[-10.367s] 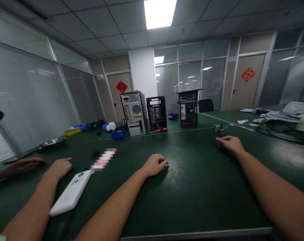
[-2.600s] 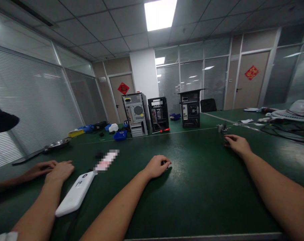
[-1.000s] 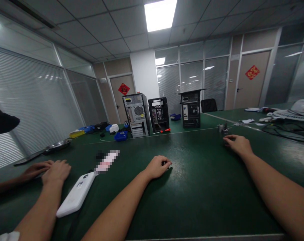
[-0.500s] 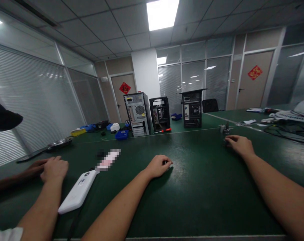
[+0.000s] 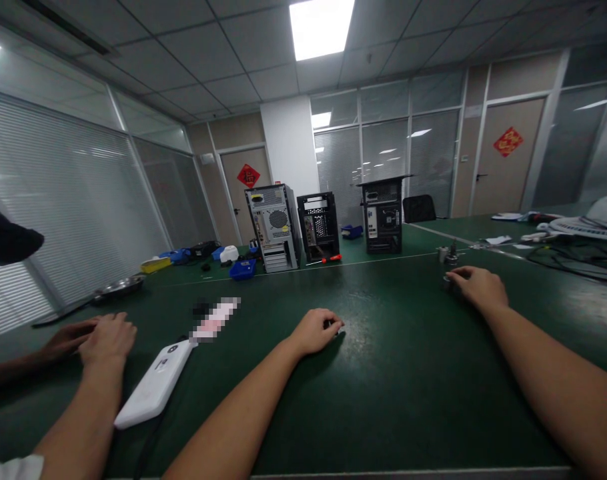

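My left hand (image 5: 314,330) rests on the green table (image 5: 393,400) in the middle, its fingers curled into a loose fist around something small and dark that I cannot make out. My right hand (image 5: 477,287) lies palm down farther right, fingers loosely spread, with the fingertips touching a small dark part (image 5: 446,283). Just beyond it stand small metal pieces (image 5: 448,254).
A co-worker's two hands (image 5: 106,337) rest at the left beside a white device (image 5: 156,384) with a cable. Three computer cases (image 5: 273,228) stand at the back with a red screwdriver (image 5: 328,259), blue bins (image 5: 242,268) and a metal tray (image 5: 118,285). Cables and equipment (image 5: 578,233) lie far right.
My hands have stayed where they were. The co-worker's nearer hand has moved left and closed up against their other hand. The view has shifted slightly.
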`<state>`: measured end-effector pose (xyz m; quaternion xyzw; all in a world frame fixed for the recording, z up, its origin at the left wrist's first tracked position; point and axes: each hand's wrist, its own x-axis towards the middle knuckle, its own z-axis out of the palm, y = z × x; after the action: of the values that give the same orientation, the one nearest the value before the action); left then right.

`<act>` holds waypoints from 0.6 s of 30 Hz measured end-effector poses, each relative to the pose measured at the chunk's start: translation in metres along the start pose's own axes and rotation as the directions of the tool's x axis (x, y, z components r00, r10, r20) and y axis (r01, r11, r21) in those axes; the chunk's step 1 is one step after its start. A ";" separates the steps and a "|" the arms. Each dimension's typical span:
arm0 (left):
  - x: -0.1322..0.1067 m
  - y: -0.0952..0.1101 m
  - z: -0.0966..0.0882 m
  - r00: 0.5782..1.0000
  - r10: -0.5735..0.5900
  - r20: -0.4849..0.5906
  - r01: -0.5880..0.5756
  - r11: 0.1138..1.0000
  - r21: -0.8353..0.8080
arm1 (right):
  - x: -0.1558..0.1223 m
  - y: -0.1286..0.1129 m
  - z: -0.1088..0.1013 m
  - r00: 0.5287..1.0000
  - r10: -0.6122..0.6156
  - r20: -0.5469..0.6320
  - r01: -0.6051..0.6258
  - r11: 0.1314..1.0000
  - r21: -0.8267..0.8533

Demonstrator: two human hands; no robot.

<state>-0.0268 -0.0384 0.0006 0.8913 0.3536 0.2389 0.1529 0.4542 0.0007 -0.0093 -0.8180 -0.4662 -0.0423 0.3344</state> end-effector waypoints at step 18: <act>0.001 0.003 -0.002 1.000 -0.005 0.001 0.005 1.000 -0.006 | 0.002 -0.009 0.007 0.984 -0.175 0.018 0.175 0.970 -0.169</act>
<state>-0.0256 -0.0399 0.0037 0.8901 0.3551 0.2390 0.1563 0.4466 0.0089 -0.0091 -0.7993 -0.5317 -0.1097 0.2578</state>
